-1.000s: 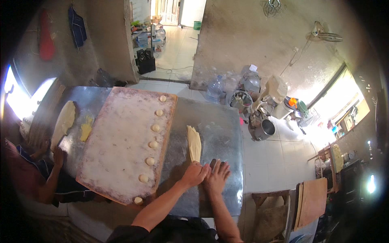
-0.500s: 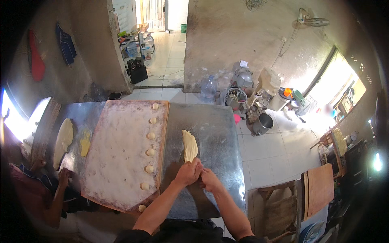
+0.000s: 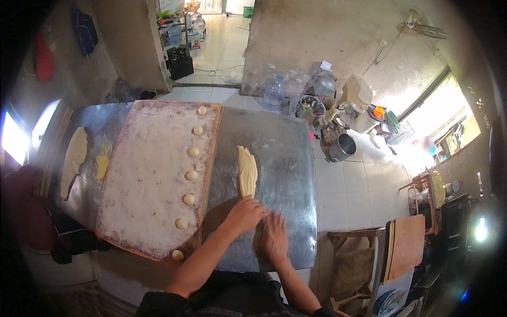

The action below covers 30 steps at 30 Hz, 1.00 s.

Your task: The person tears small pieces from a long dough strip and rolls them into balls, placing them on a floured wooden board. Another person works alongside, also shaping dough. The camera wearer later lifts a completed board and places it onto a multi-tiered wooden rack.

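A long, pale strip of dough [image 3: 247, 171] lies on the dark metal tabletop [image 3: 285, 158], its far end ragged. My left hand [image 3: 246, 214] is closed round the dough's near end. Just to the right, apart from the dough, my right hand [image 3: 275, 238] hovers low over the tabletop, its fingers smeared by motion. On the left is a floured wooden board [image 3: 148, 174] with a row of several round dough balls [image 3: 191, 175] along its right side.
Farther left lie a larger slab of dough [image 3: 75, 158] and a yellow smear [image 3: 102, 162], with another person [image 3: 31, 211] beside them. Buckets and a metal pot [image 3: 343, 148] stand on the tiled floor at the right. A wooden stand [image 3: 354, 269] holds boards at the lower right.
My right hand has come away from my left and moved slightly right and nearer. The left stays at the dough's near end. The other person's hand has left the table edge. The whole view has shifted.
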Each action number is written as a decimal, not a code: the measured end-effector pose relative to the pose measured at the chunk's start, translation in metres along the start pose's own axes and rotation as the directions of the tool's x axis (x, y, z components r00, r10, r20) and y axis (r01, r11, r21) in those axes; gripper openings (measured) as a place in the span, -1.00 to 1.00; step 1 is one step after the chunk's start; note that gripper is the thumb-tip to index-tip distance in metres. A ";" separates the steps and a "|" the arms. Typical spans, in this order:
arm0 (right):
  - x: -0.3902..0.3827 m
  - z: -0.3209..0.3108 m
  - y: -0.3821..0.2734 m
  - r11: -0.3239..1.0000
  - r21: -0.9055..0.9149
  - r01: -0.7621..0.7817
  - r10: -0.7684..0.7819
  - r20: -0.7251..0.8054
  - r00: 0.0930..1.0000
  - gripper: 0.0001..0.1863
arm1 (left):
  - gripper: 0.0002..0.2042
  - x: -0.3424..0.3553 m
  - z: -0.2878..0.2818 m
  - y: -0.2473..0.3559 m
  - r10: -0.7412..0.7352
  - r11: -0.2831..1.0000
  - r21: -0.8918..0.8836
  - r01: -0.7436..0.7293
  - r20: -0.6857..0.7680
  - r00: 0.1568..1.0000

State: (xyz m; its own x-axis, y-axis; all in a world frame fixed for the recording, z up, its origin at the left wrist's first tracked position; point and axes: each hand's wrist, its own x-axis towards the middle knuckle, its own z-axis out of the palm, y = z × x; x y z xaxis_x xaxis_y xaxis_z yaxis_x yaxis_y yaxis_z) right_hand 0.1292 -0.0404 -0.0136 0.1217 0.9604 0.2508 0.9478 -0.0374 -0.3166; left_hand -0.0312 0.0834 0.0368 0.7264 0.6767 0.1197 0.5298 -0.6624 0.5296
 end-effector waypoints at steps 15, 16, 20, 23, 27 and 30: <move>0.020 -0.034 0.008 0.978 -0.016 -0.208 0.208 0.014 0.978 -0.20 | -0.78 -0.087 -0.025 0.040 -0.258 0.904 -0.379 0.197 -0.118 0.959; 0.045 -0.026 -0.015 0.981 0.007 -0.195 0.195 0.008 0.981 -0.20 | -0.78 -0.085 -0.030 0.043 -0.270 0.892 -0.394 0.222 -0.069 0.960; -0.010 0.010 -0.001 0.968 0.240 0.071 -0.128 0.230 0.965 -0.26 | -0.80 -0.094 -0.012 0.040 -0.311 0.877 -0.427 0.220 -0.155 0.938; -0.016 -0.002 0.002 0.967 0.240 0.081 -0.158 0.321 0.934 -0.28 | -0.78 -0.106 -0.013 0.045 -0.393 0.804 -0.545 0.239 -0.183 0.901; 0.029 0.007 -0.023 0.985 0.041 0.166 -0.169 0.387 0.906 -0.32 | -0.75 -0.112 -0.011 0.046 -0.461 0.768 -0.564 0.303 -0.158 0.873; -0.003 0.010 0.021 0.979 0.044 0.198 -0.203 0.167 0.965 -0.33 | -0.74 -0.114 -0.014 0.045 -0.479 0.741 -0.610 0.280 -0.187 0.858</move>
State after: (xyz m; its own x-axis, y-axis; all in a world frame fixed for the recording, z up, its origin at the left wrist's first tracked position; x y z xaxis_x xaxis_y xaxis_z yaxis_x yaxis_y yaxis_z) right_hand 0.1461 -0.0409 -0.0304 -0.1239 0.9804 0.1530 0.9393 0.1656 -0.3003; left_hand -0.0963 -0.0188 0.0590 0.2875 0.9578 0.0065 0.3289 -0.1051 0.9385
